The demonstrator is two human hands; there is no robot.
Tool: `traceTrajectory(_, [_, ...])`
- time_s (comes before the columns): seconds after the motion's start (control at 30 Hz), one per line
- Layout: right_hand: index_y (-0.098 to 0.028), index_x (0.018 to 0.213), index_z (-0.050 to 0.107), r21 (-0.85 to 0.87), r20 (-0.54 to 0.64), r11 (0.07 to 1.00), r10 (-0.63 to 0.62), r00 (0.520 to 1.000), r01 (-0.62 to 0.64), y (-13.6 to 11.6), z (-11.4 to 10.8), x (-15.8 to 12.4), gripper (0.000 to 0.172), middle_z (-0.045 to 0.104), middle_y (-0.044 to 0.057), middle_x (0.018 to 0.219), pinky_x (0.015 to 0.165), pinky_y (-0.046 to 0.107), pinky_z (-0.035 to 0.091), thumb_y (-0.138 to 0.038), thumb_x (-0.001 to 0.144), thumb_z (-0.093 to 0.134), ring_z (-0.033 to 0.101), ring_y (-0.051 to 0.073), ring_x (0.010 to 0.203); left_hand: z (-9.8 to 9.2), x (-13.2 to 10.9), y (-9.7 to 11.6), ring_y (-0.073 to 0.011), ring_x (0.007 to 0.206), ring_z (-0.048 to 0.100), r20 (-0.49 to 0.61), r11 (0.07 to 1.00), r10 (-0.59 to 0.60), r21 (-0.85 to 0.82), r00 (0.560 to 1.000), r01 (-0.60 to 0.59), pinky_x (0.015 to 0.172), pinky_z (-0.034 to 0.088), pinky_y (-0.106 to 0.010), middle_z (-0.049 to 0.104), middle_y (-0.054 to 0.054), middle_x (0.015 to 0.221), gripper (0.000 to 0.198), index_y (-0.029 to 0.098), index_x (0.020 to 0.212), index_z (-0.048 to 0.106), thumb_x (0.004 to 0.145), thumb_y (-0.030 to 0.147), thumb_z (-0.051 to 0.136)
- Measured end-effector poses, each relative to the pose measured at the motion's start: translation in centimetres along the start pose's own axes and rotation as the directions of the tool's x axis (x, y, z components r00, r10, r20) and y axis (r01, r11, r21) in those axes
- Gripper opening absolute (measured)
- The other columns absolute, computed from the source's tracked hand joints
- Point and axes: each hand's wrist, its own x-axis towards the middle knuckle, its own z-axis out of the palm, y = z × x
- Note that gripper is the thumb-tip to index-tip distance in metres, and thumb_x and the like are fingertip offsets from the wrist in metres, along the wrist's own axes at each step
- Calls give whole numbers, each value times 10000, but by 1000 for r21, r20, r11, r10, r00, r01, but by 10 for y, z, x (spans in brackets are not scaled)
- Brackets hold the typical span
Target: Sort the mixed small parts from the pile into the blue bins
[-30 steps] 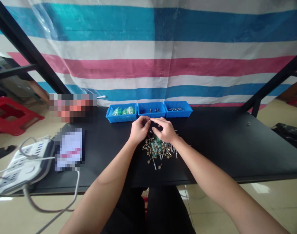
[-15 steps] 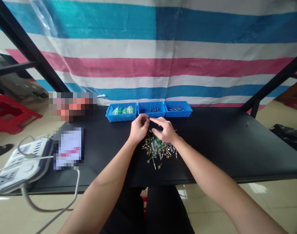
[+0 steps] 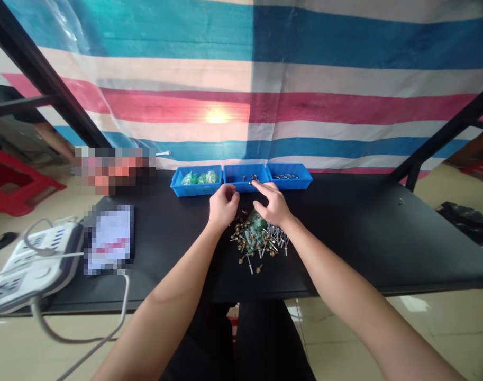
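Note:
A pile of small screws and green plastic anchors [image 3: 257, 241] lies on the black table [image 3: 364, 238]. My left hand [image 3: 222, 206] hovers just beyond the pile with its fingers curled closed; what they hold is hidden. My right hand [image 3: 272, 203] reaches toward the middle blue bin [image 3: 246, 177], with a small brass screw [image 3: 251, 182] pinched at its fingertips by the bin's front rim. The left blue bin [image 3: 196, 181] holds green pieces. A few metal parts lie in the right blue bin [image 3: 289, 176].
A white power strip [image 3: 30, 264] with a grey cable sits at the table's left edge, beside a blurred card [image 3: 108, 239]. A striped tarp [image 3: 265, 79] hangs behind the table. Black frame bars [image 3: 46, 79] slant at both sides. A red stool [image 3: 15, 182] stands far left.
My right hand has moved away from the left hand and forward to the middle bin's rim. The left hand stayed near the pile, fingers curled.

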Motion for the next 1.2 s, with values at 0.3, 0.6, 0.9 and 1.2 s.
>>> traceTrajectory(0.3, [-192, 1479, 260, -290, 12, 945, 160, 987, -149, 14, 0, -2, 830, 333, 96, 1516, 893, 560, 380, -283, 721, 584, 401, 372, 1125, -1, 0, -1, -170, 739, 608, -5, 999, -21, 29, 1000, 21, 733, 467, -281, 677, -45, 820, 144, 165, 877, 615, 769, 245, 566])
traceTrajectory(0.6, [-194, 1438, 350, -381, 105, 905, 248, 963, -192, 22, 0, -3, 755, 329, 86, 1520, 883, 551, 380, -355, 740, 586, 356, 381, 1155, -1, 0, -1, -169, 738, 610, 2, 996, -34, 83, 999, 33, 741, 474, -283, 681, -40, 817, 147, 160, 878, 624, 768, 231, 558])
traceTrajectory(0.9, [-167, 1464, 293, -354, 41, 908, 255, 966, -224, 22, 1, -2, 775, 337, 79, 1515, 939, 546, 379, -340, 757, 560, 352, 367, 1187, -2, 2, -3, -169, 747, 618, -12, 994, -41, 100, 999, 42, 758, 482, -285, 689, -38, 836, 145, 161, 876, 625, 768, 219, 546])
traceTrajectory(1.2, [-177, 1416, 382, -284, -7, 943, 177, 984, -172, 28, 6, -4, 710, 420, 118, 1456, 956, 579, 381, -296, 747, 587, 408, 372, 1191, -3, 3, -6, -185, 760, 627, 58, 981, -30, 195, 998, 18, 764, 479, -303, 697, -44, 842, 208, 163, 904, 651, 757, 230, 520])
